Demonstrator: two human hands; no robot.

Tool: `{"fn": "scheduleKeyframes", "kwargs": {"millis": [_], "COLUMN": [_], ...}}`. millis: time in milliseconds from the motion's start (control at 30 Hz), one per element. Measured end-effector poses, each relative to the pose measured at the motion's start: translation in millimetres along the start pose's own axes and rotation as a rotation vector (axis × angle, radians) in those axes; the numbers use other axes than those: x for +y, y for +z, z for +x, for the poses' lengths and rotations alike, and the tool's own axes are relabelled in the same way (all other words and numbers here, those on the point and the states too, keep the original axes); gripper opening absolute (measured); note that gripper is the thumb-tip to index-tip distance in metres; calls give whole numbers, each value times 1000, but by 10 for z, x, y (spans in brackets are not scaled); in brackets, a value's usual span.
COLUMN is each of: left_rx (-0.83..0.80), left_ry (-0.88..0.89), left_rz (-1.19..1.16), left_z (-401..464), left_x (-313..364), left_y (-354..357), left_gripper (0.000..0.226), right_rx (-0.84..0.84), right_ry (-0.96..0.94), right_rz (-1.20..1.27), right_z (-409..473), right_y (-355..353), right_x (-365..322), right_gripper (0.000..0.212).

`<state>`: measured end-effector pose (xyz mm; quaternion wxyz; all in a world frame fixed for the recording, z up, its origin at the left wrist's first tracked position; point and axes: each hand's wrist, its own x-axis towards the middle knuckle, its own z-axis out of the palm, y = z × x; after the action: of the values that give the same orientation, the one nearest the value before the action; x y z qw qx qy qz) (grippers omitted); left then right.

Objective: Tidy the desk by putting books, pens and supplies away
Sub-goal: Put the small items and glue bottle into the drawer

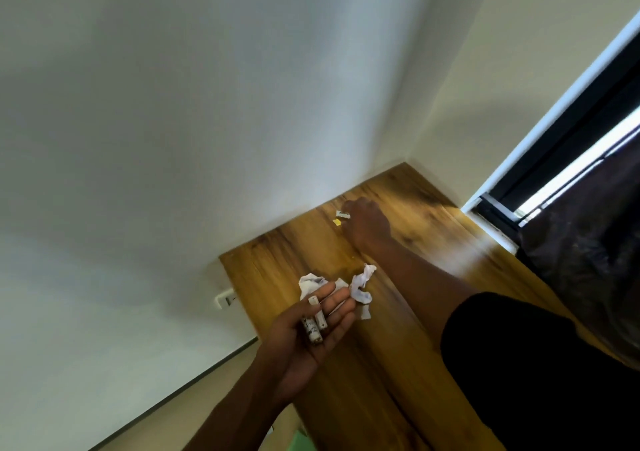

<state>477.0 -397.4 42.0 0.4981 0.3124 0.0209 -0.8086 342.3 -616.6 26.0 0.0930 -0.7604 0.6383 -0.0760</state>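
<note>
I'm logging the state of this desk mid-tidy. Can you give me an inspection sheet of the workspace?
Surface: wooden desk set in a wall corner.
Job's things: two small white tubes lying in the left hand's palm; small white item and yellow scrap by the right hand.
Clutter: crumpled white papers mid-desk.
Hands: left hand palm up, fingers straight; right hand reaching to the far items, grip hidden.
Cables: nothing seen.
Surroundings: white walls, wall socket, window with dark curtain.
</note>
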Motion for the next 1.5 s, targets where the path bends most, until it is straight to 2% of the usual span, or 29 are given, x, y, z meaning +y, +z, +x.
{"fn": "scheduleKeyframes", "kwargs": {"millis": [200,467,633,800,967,1133,1400,1500], "left_rx": [-24,-131,-116,-89,-111,-44,-27,-1], "left_ry": [-12,-34,-53,-91,-227,-314,-297,-265], "left_rz": [-17,-114,-60,5,-25,-36,150,215], "left_z": [-81,-23,38,-17,-92,-143,-257,-272], "left_x": [3,-142,-251,-460,-814,-1154,-1597,-1743], "left_y": [-86,-1,86,258,330,240,294,318], "left_gripper": [53,57,57,44,45,47,34,38], "right_rx": [42,252,225,241,215,169,105,104], "right_ry": [80,146,100,111,154,153,213,235], "right_rz": [52,401,564,547,456,373,402,427], "right_z": [-141,-903,-1652,-2233,-2638,-3054,-3566,-3694], "right_y": [79,-334,-608,-614,-507,-439,-368,-378], "right_x": [152,48,0,41,208,432,691,777], "right_gripper": [19,20,14,15,16,24,28,30]}}
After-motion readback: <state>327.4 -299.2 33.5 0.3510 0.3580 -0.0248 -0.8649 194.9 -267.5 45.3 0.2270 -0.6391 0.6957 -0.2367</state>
